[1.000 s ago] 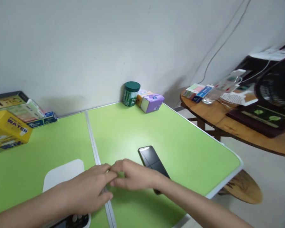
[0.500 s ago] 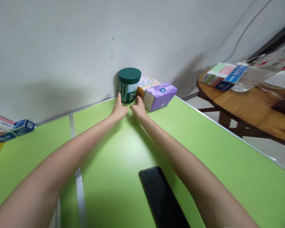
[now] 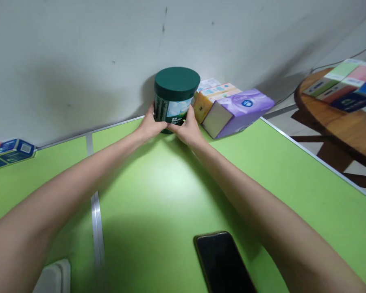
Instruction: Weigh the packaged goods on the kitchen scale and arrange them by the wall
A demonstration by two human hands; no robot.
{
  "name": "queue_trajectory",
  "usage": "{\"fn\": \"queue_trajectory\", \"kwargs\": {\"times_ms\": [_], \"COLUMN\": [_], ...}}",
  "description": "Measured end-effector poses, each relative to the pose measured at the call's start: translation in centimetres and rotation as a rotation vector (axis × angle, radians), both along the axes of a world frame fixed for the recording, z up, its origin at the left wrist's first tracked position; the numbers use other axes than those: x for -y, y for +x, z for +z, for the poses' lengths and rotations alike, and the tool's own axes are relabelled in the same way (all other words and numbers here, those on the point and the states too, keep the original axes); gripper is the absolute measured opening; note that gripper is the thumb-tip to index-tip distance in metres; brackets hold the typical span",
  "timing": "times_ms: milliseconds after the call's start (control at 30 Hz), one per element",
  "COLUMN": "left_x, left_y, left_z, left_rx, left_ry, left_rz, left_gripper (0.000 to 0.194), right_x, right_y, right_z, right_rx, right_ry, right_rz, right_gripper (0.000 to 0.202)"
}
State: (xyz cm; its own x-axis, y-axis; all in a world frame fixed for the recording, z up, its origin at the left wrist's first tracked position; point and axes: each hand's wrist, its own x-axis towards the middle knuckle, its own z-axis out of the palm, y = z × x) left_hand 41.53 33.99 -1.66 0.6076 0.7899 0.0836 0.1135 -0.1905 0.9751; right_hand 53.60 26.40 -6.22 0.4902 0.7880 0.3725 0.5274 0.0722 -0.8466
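Note:
A dark green canister (image 3: 177,87) with a round lid and a printed label stands upright at the back of the green table (image 3: 158,203), by the wall. My left hand (image 3: 151,125) wraps its lower left side. Around the lower right side is my right hand (image 3: 189,128), its thumb across the front and meeting the left thumb. The fingers behind the canister are hidden. Just right of it lie a purple tissue pack (image 3: 239,112) and an orange-and-white pack (image 3: 215,95).
A black phone (image 3: 224,260) lies near the front edge. Blue boxes (image 3: 14,152) sit at the far left, and a white object (image 3: 55,276) shows at the lower left. Beyond the table's right edge, a wooden table (image 3: 350,122) bears coloured boxes (image 3: 344,83).
Both hands have closed around the canister's lower sides, thumbs now meeting in front. The view has shifted nearer, so the canister and packs look larger.

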Motion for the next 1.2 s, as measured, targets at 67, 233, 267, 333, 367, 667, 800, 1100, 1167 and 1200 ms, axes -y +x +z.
{"fn": "queue_trajectory", "kwargs": {"times_ms": [67,233,267,333,367,667,800,1100,1167,1200], "left_x": [1.3,6.4,7.9,11.1,12.7,23.2,25.0,25.8,26.1,26.3], "left_y": [-1.6,-9.6,-11.9,-16.7,-19.1,-36.8,-40.7,-44.0,-44.9,-45.4], "left_z": [1.0,4.0,4.7,6.1,6.7,8.7,7.5,5.4,5.8,6.0], "left_rx": [-0.051,-0.085,-0.078,-0.067,-0.064,-0.017,0.062,-0.054,-0.133,-0.153], "left_ry": [-0.026,-0.025,-0.031,-0.068,-0.096,-0.204,-0.230,-0.189,-0.181,-0.191], "left_rz": [-0.003,-0.017,-0.023,-0.022,-0.015,0.030,0.075,0.200,0.256,0.272], "left_gripper": [0.076,0.081,0.084,0.087,0.089,0.090,0.086,0.103,0.105,0.104], "right_x": [0.8,6.1,7.4,10.1,11.4,19.4,21.1,21.5,21.6,21.7], "right_y": [-1.8,-9.0,-10.7,-14.1,-15.9,-31.4,-36.0,-36.8,-35.1,-34.1], "right_z": [1.5,5.2,5.8,7.1,7.7,10.0,9.2,7.9,8.1,8.2], "right_rx": [-0.052,-0.079,-0.068,-0.043,-0.034,-0.021,-0.025,-0.057,-0.080,-0.095], "right_ry": [-0.047,-0.126,-0.131,-0.150,-0.164,-0.189,-0.185,-0.264,-0.304,-0.323], "right_rz": [-0.020,0.079,0.121,0.202,0.240,0.413,0.424,0.526,0.564,0.565], "right_gripper": [0.092,0.086,0.083,0.077,0.076,0.077,0.082,0.101,0.104,0.105]}}
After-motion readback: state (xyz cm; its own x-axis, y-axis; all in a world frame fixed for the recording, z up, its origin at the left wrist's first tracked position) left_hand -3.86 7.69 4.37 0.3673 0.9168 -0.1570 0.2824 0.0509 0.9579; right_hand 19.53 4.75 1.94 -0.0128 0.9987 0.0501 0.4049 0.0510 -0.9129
